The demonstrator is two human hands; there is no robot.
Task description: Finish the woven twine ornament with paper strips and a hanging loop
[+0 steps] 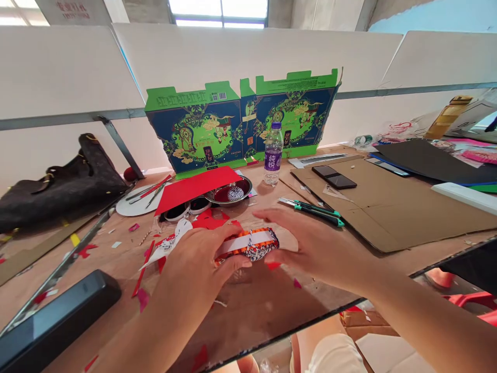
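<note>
My left hand [205,254] is closed on a small yarn-wrapped bundle [258,243], its thumb below and its fingers along the top. The bundle has orange sides, a white strip across it and black-and-white yarn around its right part. Around the right end of the bundle, my right hand [306,238] is spread, thumb and fingers apart. Its thumb tip lies close to the bundle's lower right corner; whether it touches I cannot tell. Just beyond my hands, a steel bowl [246,185] holds a black-and-white yarn ball [235,194]. A red sheet [198,189] partly covers the bowl.
A water bottle [273,155] stands before an upright green-and-blue carton [209,129]. Green-handled cutters [318,211] lie right of it, near cardboard [392,217] bearing a phone [334,176]. Red paper scraps [209,218] are scattered left. A black device [62,316] and brown bag [54,181] sit leftward.
</note>
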